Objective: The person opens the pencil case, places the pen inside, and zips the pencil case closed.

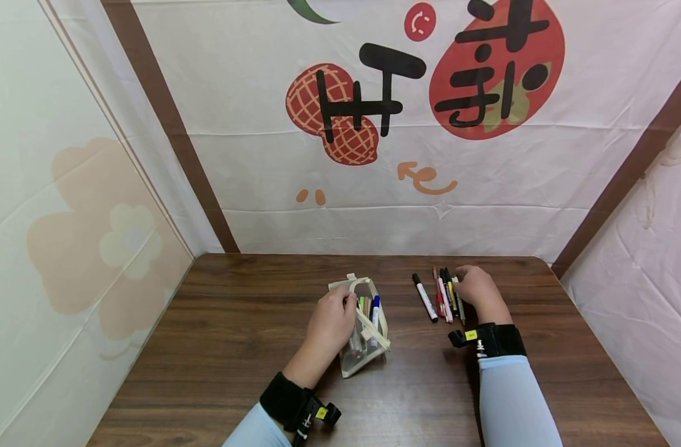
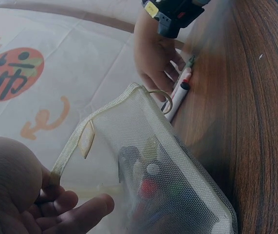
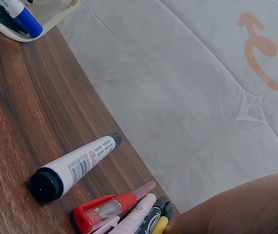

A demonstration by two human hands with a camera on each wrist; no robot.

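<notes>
My left hand (image 1: 330, 320) pinches the cream rim of a see-through mesh pencil pouch (image 1: 348, 366) by its opening. Inside the pouch stand several pens and markers, among them a blue-capped marker (image 1: 376, 313); the mesh blurs the others. At the right, my right hand (image 1: 480, 290) rests its loosely bent fingers at the far end of a grey-green pen (image 1: 460, 308), the outermost of a row. Beside that pen lie a pink pen (image 1: 445, 301), a red pen (image 3: 114, 209) and dark and yellow ones. The right fingertips are mostly hidden in the right wrist view.
A white marker (image 1: 426, 298) with black ends lies apart, between pouch and row. The brown wooden table (image 1: 234, 347) meets a printed white cloth (image 1: 251, 161) at its far edge. More cloth hangs along both sides.
</notes>
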